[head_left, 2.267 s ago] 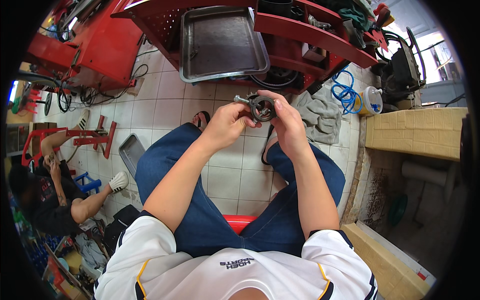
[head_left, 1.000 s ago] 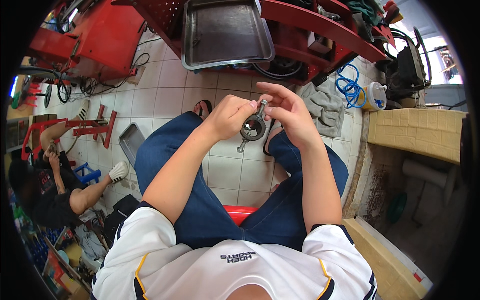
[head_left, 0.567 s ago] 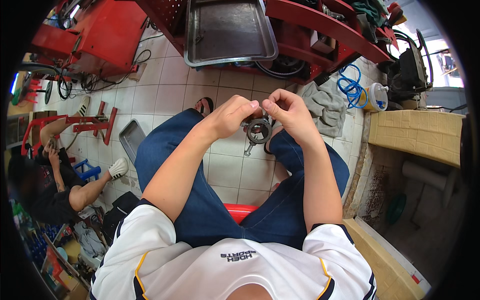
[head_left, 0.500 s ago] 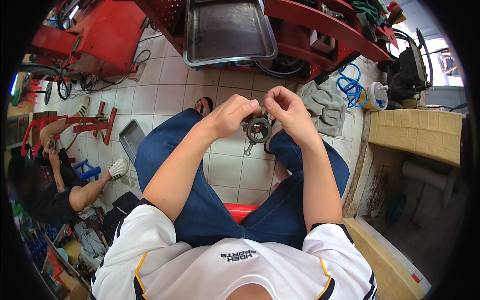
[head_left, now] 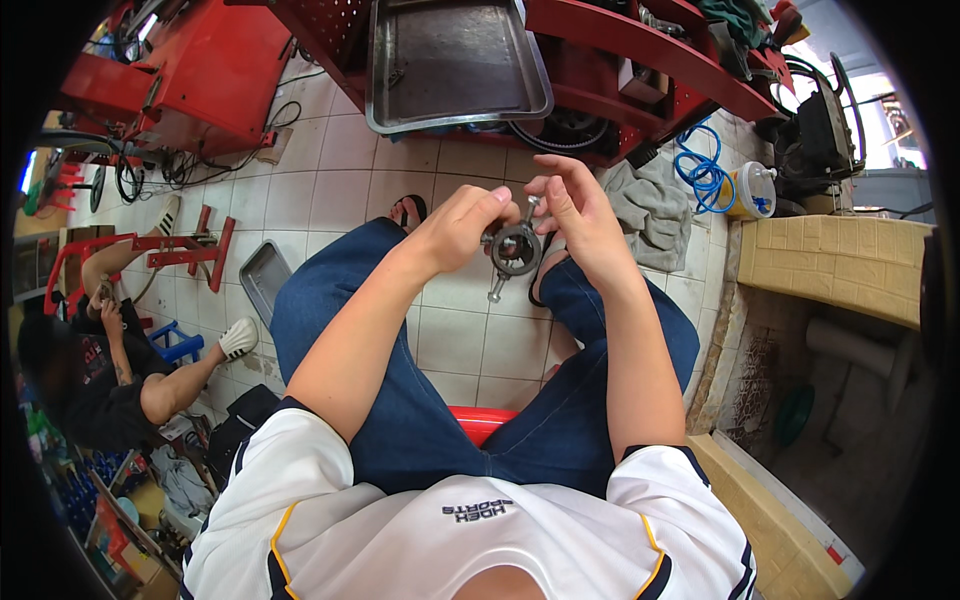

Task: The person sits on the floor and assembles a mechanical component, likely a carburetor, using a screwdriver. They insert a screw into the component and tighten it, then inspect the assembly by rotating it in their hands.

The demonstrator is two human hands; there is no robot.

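A dark metal ring-shaped clamp (head_left: 516, 271) with bolts sticking out of it hangs over the floor between my knees. My left hand (head_left: 465, 228) is closed on its left side, the thumb on top and the other fingers partly hidden below. One bolt (head_left: 495, 291) points down toward me. Another bolt (head_left: 534, 206) rises at the upper right, beside the thumb of my right hand (head_left: 578, 212). That hand has its fingers stretched and parted; whether a fingertip touches the bolt I cannot tell.
Ahead stands a red workbench (head_left: 640, 45) with a metal tray (head_left: 545, 95). A grey cloth (head_left: 645, 215), a blue hose (head_left: 700, 180) and a white-lidded bucket (head_left: 755, 190) lie to the right. Left are a smaller tray (head_left: 262, 280), a red stand (head_left: 215, 255) and a seated person (head_left: 110, 370).
My right hand has gone from a pinch at the clamp's upper bolt to spread fingers, baring that bolt. My left hand keeps its hold, and the clamp has shifted slightly.
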